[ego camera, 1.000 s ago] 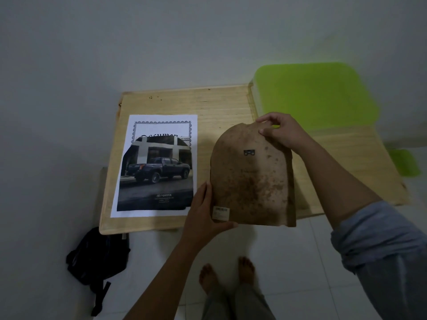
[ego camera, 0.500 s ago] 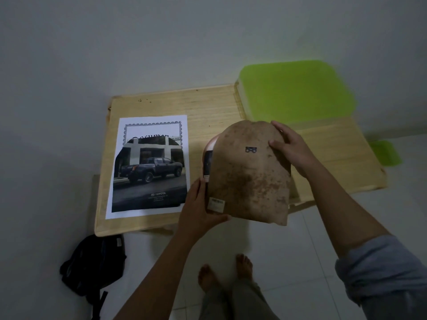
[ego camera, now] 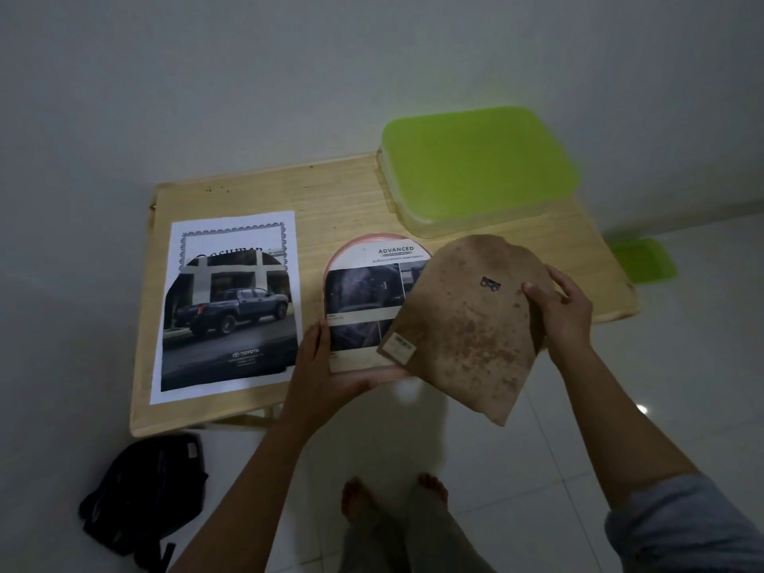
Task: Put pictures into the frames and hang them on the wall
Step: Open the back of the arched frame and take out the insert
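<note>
While brown backing [ego camera: 463, 324] covers pink frame [ego camera: 372, 237], truck print [ego camera: 231, 308] beside, green tray [ego camera: 475, 167] behind.

The backing board [ego camera: 467, 337] is blotchy brown, the frame [ego camera: 359, 241] rim pink, the lid [ego camera: 475, 167] lime green

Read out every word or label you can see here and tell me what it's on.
"ADVANCED": top of the picture in the pink frame; the lines beneath it are blurred.
"TOYOTA": bottom of the truck printout.
"Documen", partly covered: top of the same printout.
The sticker on the brown backing board: too small to read.
</note>
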### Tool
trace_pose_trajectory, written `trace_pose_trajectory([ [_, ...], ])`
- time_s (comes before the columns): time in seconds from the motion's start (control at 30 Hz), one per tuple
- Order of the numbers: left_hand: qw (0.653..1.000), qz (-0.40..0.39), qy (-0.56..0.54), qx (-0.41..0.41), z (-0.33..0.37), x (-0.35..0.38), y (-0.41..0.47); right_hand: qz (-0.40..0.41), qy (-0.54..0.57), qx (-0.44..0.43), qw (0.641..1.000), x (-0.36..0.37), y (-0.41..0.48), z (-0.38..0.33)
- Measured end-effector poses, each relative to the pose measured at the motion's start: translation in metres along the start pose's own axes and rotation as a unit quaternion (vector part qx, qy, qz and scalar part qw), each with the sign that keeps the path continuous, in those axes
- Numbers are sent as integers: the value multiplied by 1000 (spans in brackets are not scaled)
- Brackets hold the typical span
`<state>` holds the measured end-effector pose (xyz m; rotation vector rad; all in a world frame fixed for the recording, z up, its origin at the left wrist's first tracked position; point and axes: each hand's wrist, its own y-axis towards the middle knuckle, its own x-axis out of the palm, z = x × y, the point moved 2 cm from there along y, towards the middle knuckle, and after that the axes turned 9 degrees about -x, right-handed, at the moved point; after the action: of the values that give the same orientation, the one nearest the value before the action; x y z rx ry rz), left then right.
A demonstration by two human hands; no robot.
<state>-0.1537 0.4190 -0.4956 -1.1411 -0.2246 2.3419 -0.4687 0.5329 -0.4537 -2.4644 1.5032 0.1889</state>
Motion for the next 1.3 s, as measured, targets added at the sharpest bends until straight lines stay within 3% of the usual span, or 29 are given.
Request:
trace_pose_trajectory([
  [0.13,999,12,25,20,-1,5,-4,50,-55,18,997,-16,11,19],
  [0.3,998,35,50,7,-3,9,-7,71,-141,-21,987,-23,30,23],
  [0.57,996,36,77,4,-7,10,-7,-67,-329,-126,934,-8,42,20],
  [0.7,996,40,83,8,-7,11,-7,-123,-349,-181,911,23,2,27],
  [0.87,993,47,106,11,-7,10,-10,-218,-427,-235,846,60,-31,42],
  [1.03,988,53,141,22,-7,6,-13,-260,-440,-247,823,35,-12,52],
  [1.3,985,55,164,19,-15,5,-14,-308,-401,-278,817,16,-3,54],
])
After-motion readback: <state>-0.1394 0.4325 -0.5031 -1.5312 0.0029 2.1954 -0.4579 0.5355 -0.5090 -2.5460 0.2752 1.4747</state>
